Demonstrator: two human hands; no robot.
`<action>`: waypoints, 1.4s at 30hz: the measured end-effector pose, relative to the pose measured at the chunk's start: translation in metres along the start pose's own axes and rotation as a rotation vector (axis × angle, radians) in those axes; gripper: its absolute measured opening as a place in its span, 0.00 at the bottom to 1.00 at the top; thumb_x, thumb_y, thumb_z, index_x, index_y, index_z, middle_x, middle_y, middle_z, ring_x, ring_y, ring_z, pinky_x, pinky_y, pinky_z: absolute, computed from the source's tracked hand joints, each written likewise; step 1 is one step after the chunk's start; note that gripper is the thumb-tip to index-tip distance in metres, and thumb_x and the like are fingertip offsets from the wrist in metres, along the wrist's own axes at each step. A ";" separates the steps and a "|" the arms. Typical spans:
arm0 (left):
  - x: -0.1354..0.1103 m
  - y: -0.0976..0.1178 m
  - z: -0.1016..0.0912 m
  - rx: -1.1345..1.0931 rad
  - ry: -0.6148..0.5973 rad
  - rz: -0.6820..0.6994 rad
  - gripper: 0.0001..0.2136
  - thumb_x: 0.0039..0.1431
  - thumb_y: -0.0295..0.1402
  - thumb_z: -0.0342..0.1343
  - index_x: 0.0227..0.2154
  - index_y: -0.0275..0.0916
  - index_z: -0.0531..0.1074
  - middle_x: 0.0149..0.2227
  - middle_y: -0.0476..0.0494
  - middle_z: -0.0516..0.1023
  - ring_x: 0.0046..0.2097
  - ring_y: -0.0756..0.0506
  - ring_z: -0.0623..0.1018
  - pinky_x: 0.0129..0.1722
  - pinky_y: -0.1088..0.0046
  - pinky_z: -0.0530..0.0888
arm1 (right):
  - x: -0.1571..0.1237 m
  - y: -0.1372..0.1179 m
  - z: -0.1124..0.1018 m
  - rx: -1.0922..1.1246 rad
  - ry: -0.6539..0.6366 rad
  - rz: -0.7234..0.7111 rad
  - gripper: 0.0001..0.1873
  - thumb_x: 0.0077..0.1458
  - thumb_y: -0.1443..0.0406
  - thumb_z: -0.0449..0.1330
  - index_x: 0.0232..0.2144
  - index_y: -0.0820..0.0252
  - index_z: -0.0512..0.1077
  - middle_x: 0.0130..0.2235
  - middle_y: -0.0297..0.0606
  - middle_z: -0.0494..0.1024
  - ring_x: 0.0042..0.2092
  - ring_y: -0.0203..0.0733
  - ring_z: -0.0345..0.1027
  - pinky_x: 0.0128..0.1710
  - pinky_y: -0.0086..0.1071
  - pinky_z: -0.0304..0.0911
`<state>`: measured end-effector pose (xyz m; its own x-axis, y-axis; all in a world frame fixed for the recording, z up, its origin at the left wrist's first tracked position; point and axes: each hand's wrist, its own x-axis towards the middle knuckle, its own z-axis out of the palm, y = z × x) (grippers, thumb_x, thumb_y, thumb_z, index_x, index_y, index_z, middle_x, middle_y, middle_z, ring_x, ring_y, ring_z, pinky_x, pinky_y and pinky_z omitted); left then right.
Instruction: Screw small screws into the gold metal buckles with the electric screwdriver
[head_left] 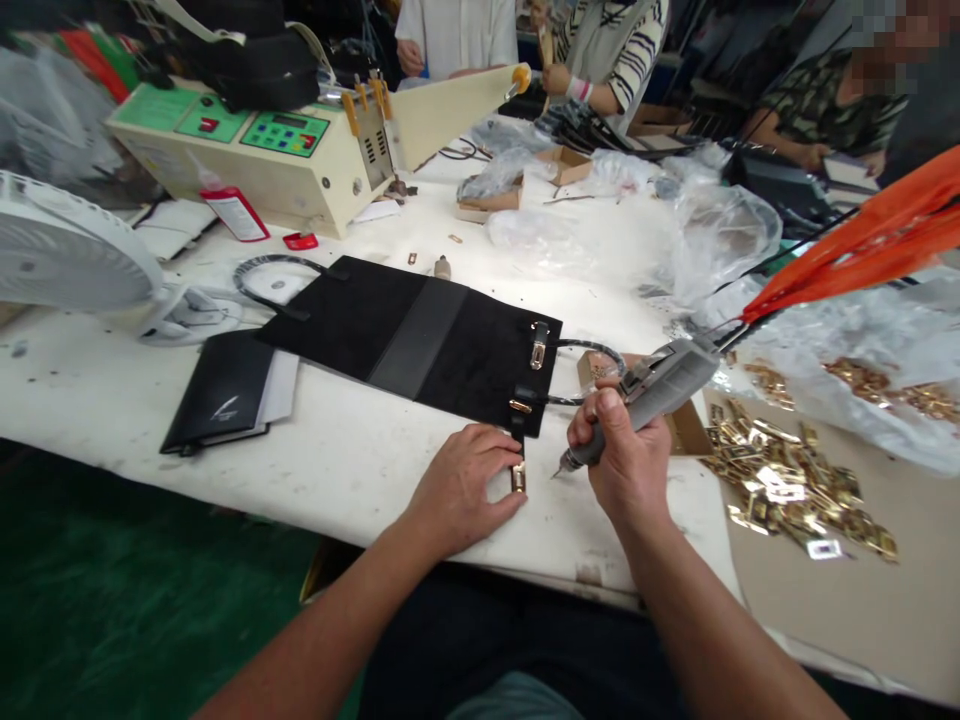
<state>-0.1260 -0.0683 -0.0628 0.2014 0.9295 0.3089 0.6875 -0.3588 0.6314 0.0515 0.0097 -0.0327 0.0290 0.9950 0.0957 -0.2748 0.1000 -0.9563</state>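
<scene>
My left hand [474,488] lies on the table edge with fingers and thumb around a short black strap [517,432]. A gold metal plate [518,477] sits on the strap's end. My right hand [630,450] is wrapped around a grey electric screwdriver [660,385]. Its bit points down and left, close to the table and just right of the plate. Beyond my hands a black bag panel [480,345] lies flat, with a rope-like handle at each end. Another gold fitting [538,345] is on the panel's right side.
Loose gold fittings [787,480] lie in a pile on cardboard at right, beside plastic bags [720,235]. A black notebook [225,390], a white fan [67,250] and a cream machine [300,170] stand left. Orange strips hang by the screwdriver's cable. Other people work across the table.
</scene>
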 end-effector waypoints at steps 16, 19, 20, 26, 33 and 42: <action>-0.002 0.001 -0.003 -0.015 -0.004 0.056 0.08 0.63 0.38 0.62 0.43 0.43 0.79 0.48 0.45 0.82 0.54 0.41 0.75 0.56 0.58 0.71 | -0.011 -0.015 0.042 0.063 -0.075 -0.007 0.17 0.58 0.53 0.67 0.41 0.56 0.69 0.24 0.27 0.67 0.22 0.34 0.63 0.20 0.27 0.61; -0.002 -0.001 -0.001 -0.001 0.003 0.067 0.07 0.65 0.35 0.60 0.42 0.43 0.80 0.47 0.45 0.82 0.54 0.41 0.76 0.56 0.58 0.71 | -0.011 -0.013 0.045 0.065 -0.072 -0.043 0.16 0.58 0.54 0.67 0.39 0.57 0.69 0.24 0.26 0.67 0.22 0.33 0.62 0.22 0.28 0.61; -0.002 -0.002 -0.001 0.004 0.005 0.072 0.06 0.65 0.34 0.60 0.42 0.43 0.80 0.47 0.45 0.82 0.54 0.41 0.76 0.56 0.58 0.71 | -0.010 -0.012 0.046 0.064 -0.073 -0.045 0.16 0.58 0.54 0.67 0.40 0.57 0.69 0.24 0.26 0.67 0.22 0.33 0.62 0.22 0.28 0.61; -0.002 -0.001 0.000 0.011 0.001 0.060 0.06 0.65 0.34 0.60 0.42 0.42 0.80 0.48 0.46 0.82 0.54 0.40 0.76 0.57 0.58 0.71 | -0.011 -0.012 0.048 0.048 -0.069 -0.050 0.16 0.59 0.54 0.67 0.40 0.57 0.70 0.24 0.27 0.68 0.22 0.34 0.62 0.23 0.29 0.61; -0.001 -0.001 -0.001 0.028 0.005 0.067 0.08 0.69 0.34 0.55 0.39 0.42 0.80 0.48 0.46 0.83 0.53 0.41 0.76 0.56 0.59 0.71 | -0.012 -0.011 0.051 0.059 -0.078 -0.038 0.17 0.59 0.53 0.67 0.41 0.56 0.69 0.24 0.26 0.67 0.22 0.34 0.62 0.23 0.29 0.62; -0.001 -0.004 0.002 0.008 0.009 0.067 0.08 0.69 0.34 0.56 0.39 0.41 0.81 0.48 0.47 0.83 0.53 0.41 0.76 0.56 0.59 0.71 | -0.013 -0.010 0.051 0.073 -0.082 -0.026 0.16 0.59 0.54 0.67 0.42 0.56 0.69 0.24 0.26 0.67 0.22 0.34 0.62 0.23 0.29 0.62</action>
<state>-0.1271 -0.0681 -0.0671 0.2411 0.9027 0.3563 0.6782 -0.4193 0.6035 0.0047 -0.0038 -0.0107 -0.0409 0.9886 0.1450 -0.3442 0.1223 -0.9309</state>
